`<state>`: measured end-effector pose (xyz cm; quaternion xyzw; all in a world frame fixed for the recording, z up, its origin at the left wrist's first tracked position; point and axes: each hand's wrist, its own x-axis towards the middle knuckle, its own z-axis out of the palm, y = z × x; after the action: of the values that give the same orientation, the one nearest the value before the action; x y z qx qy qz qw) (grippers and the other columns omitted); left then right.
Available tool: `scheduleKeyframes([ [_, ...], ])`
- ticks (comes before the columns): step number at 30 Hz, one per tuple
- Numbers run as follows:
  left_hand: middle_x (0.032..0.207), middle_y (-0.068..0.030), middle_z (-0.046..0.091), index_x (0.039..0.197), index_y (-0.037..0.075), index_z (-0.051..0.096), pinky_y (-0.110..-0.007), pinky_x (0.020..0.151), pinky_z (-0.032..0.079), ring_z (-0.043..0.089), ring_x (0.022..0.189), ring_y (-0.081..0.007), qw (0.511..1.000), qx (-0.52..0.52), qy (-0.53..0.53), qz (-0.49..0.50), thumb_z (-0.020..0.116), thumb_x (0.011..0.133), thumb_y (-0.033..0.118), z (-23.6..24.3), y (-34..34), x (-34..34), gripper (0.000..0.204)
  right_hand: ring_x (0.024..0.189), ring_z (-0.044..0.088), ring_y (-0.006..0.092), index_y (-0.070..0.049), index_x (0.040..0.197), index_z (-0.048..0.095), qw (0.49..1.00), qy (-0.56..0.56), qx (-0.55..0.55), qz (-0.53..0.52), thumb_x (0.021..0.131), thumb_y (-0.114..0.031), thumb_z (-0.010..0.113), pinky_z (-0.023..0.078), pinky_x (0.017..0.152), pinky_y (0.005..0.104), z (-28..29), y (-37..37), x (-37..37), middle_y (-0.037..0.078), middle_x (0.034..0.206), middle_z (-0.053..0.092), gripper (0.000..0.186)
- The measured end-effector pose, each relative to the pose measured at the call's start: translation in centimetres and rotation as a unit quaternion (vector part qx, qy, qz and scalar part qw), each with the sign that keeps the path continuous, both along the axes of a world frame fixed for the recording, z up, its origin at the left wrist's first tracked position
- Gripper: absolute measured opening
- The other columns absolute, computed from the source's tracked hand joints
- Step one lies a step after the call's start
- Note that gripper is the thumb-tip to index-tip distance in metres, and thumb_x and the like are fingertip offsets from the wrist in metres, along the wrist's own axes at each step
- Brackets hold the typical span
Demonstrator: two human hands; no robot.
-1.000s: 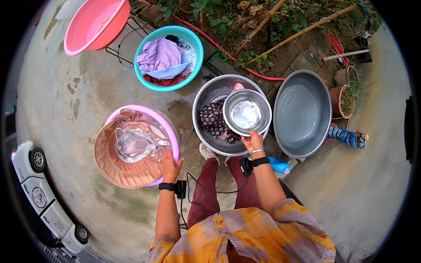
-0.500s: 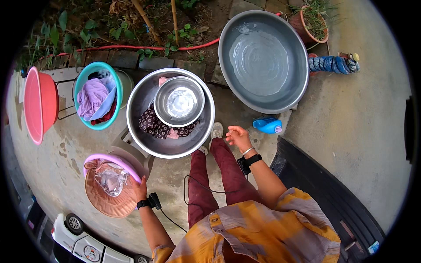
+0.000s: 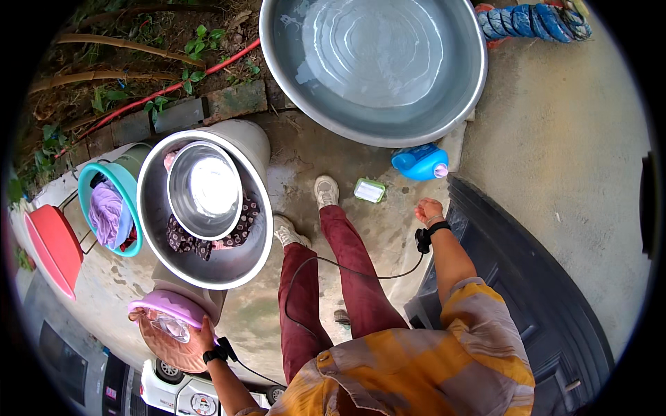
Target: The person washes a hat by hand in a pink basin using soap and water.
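My left hand (image 3: 202, 334) grips the pink basin (image 3: 164, 302) at the lower left, which is tilted with a tan pleated item (image 3: 158, 341) and clear plastic (image 3: 172, 327) in it. My right hand (image 3: 428, 211) has loosely curled, empty fingers, below a blue detergent bottle (image 3: 415, 163) and near a small green tray with a white item (image 3: 368, 191). A large steel basin (image 3: 232, 270) holds a steel bowl (image 3: 208, 191) and patterned dark cloth (image 3: 186, 237). At the top sits a wide metal tub (image 3: 374, 62) of water.
At left are a turquoise basin (image 3: 90, 180) of laundry and a red basin (image 3: 52, 249). A red hose (image 3: 173, 89) runs along the bricks. A dark door (image 3: 527, 298) stands at right, a blue wrapped pipe (image 3: 527, 22) upper right, a white vehicle (image 3: 159, 392) below.
My right hand has left the steel bowl's rim and moved rightward, its fingers curling. My left hand remains on the pink basin. The view has turned, bringing the door and green tray into sight.
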<state>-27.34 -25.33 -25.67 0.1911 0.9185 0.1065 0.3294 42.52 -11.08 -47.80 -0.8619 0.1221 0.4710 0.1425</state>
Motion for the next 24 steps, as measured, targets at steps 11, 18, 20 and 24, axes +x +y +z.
scheduleKeyframes([
  [11, 0.12, -0.0126, 0.046, 0.127, -0.002, 0.035, -0.032, 0.088, 0.039, 0.047, 0.104, -0.0234, 0.992, -0.016, 0.004, 0.124, 0.062, 0.078, 0.009, -8.9, 2.6, 7.9, 0.057, 0.068, 0.054, 0.0224, -0.014, 0.109, 0.046, 0.883, -0.049, 0.095, -0.456, 0.071, -0.034, 0.07, 0.048, 0.052, 0.0281, -25.3, 8.2, 1.3, 0.01, 0.092, 0.051, 0.049],
  [18, 0.112, -0.0119, 0.051, 0.119, -0.004, 0.042, -0.032, 0.084, 0.042, 0.05, 0.099, -0.0218, 0.996, 0.008, 0.039, 0.083, 0.06, 0.078, 0.008, -2.5, 1.7, 3.6, 0.046, 0.082, 0.053, 0.0224, -0.012, 0.108, 0.05, 0.902, -0.147, 0.154, -0.376, 0.074, -0.027, 0.062, 0.051, 0.054, 0.0293, -13.8, 5.1, 0.4, 0.007, 0.099, 0.053, 0.04],
  [20, 0.111, -0.014, 0.052, 0.119, -0.003, 0.041, -0.032, 0.085, 0.042, 0.051, 0.099, -0.0226, 0.999, -0.002, 0.03, 0.037, 0.06, 0.076, 0.007, -1.2, 1.4, 2.2, 0.048, 0.091, 0.051, 0.023, -0.012, 0.11, 0.051, 0.939, -0.1, 0.155, -0.288, 0.073, -0.022, 0.063, 0.053, 0.061, 0.0318, -7.5, 3.6, 0.7, 0.006, 0.105, 0.051, 0.04],
  [24, 0.112, -0.0157, 0.049, 0.122, -0.001, 0.037, -0.033, 0.086, 0.039, 0.048, 0.102, -0.0255, 0.995, 0.006, 0.096, -0.03, 0.064, 0.072, 0.011, 1.8, 0.5, 0.7, 0.058, 0.084, 0.058, 0.0209, -0.005, 0.107, 0.052, 0.973, -0.095, 0.193, -0.081, 0.078, -0.019, 0.058, 0.051, 0.065, 0.0289, 7.0, -2.4, -1.8, 0.009, 0.1, 0.056, 0.033],
])
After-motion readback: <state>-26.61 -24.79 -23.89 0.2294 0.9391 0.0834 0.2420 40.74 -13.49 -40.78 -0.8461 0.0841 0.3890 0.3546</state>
